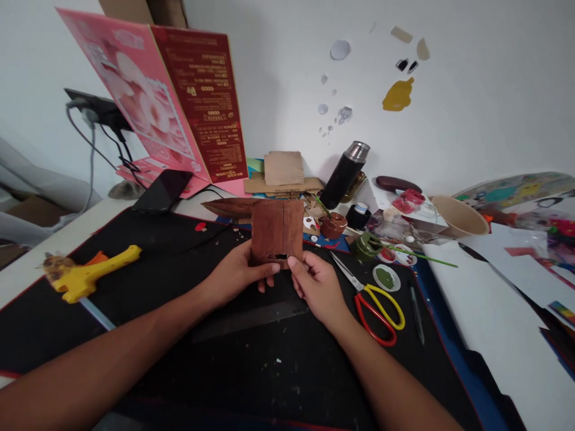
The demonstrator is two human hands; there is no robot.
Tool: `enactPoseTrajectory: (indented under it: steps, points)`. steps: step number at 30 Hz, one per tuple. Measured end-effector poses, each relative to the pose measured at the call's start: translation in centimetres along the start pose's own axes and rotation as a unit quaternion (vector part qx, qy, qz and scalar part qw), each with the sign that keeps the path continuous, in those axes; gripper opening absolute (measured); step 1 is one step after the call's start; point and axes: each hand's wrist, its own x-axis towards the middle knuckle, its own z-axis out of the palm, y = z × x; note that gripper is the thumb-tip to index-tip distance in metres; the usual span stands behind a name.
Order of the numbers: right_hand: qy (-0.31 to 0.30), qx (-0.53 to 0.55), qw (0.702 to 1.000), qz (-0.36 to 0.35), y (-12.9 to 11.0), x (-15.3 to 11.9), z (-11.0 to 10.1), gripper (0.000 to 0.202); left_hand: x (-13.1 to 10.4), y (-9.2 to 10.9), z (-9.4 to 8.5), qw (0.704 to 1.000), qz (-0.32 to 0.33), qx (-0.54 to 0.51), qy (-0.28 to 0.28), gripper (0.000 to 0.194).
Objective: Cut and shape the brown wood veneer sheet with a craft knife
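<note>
Between my two hands I see a small brown painted panel [277,227], held upright above the black mat. It has a vertical line down its face and a small dark hole near its lower edge. My left hand [242,269] grips its lower left corner, thumb along the bottom. On the lower right, my right hand [317,281] pinches it with the thumb beside the hole. Behind the panel lies a brown, pointed, blade-shaped piece [227,207], partly hidden. Scissors [375,305] with one red and one yellow handle rest just right of my right hand.
A yellow glue gun [85,275] lies at left, near a black phone [164,191]. Right of the panel stand paint jars [366,246], a black thermos [345,175] and a lid of green paint [386,278]. A dark pen [417,314] lies beside the scissors on the mat [251,371].
</note>
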Motion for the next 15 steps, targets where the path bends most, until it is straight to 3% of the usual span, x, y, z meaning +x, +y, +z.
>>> enactPoseTrajectory:
  steps: [6,15]
  points:
    - [-0.009,0.011,1.0,0.003,-0.11,0.01,-0.11,0.045,-0.02,-0.17,-0.18,1.0,0.008,0.005,0.006,0.035]
    - [0.031,-0.003,1.0,0.001,-0.27,0.14,-0.57,0.048,-0.01,-0.12,-0.14,1.0,-0.004,0.004,-0.011,0.04]
